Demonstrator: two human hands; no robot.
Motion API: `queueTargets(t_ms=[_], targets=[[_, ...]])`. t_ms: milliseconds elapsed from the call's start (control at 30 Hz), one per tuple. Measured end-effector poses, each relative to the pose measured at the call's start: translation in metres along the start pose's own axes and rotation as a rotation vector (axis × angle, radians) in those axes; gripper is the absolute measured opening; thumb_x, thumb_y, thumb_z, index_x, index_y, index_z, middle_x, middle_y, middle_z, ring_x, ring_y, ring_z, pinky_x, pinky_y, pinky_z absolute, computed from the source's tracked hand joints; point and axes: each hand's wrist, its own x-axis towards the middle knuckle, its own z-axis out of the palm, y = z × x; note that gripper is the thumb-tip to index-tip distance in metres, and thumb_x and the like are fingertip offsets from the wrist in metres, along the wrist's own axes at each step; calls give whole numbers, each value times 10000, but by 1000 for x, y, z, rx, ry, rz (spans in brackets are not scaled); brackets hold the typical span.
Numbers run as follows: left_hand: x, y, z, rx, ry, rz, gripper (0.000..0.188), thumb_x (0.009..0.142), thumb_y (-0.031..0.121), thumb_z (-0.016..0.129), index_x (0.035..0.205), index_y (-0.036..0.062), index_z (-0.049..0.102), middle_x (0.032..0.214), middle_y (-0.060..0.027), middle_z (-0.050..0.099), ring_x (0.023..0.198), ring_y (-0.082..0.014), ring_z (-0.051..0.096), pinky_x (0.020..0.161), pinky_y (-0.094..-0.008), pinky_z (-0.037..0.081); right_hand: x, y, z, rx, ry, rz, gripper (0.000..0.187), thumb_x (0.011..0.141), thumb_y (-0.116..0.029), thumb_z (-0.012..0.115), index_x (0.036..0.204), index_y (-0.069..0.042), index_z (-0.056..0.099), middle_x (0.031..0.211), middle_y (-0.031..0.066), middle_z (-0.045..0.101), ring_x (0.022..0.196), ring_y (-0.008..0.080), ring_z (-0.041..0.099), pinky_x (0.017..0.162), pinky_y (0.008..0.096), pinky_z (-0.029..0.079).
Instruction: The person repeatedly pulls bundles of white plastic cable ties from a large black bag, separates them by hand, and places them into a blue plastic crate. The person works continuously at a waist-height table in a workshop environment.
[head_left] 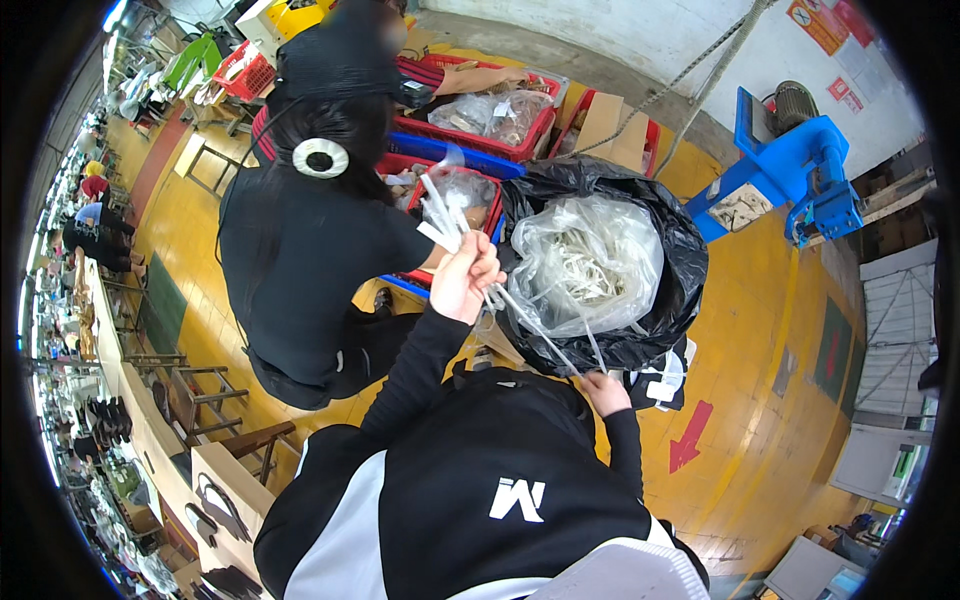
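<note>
My left hand (465,277) is raised and closed around a bunch of white plastic strips (440,215) that stick up past my fingers. Long thin strands (540,335) run from that bunch down to my right hand (606,392), which pinches their lower ends near my chest. Just beyond my hands stands a black bag (675,235) lined with a clear plastic bag (585,260) full of more white strips.
A person in black (305,250) crouches close on the left, back to me. Red and blue crates (480,125) with bagged parts lie behind. A blue machine (790,170) stands at the right. Wooden stools and work tables (170,400) line the left side on the yellow floor.
</note>
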Motion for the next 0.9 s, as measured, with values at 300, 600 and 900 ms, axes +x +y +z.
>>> queueTargets(t_ms=[300, 600, 900], targets=[[4, -19, 16, -12, -85, -54, 257, 948, 325, 380, 817, 109, 425, 600, 45, 282, 509, -76, 318, 656, -267, 434, -29, 130, 54, -320, -327, 545, 290, 774, -372, 537, 906, -159, 682, 957, 107, 644, 944, 278, 597, 821, 369, 469], [-36, 49, 22, -69, -163, 47, 305, 934, 358, 395, 779, 97, 389, 517, 52, 216, 401, -41, 145, 378, -217, 131, -38, 187, 103, -301, -95, 84, 327, 733, -239, 611, 1040, -128, 621, 936, 127, 642, 868, 302, 612, 771, 379, 489], [-63, -7, 10, 347, -191, -496, 306, 936, 336, 414, 828, 58, 482, 561, 49, 345, 426, -20, 261, 388, -168, 206, 32, -133, -70, 541, 150, -607, 294, 857, -117, 532, 1133, -15, 541, 1025, 120, 619, 971, 214, 578, 850, 295, 427]])
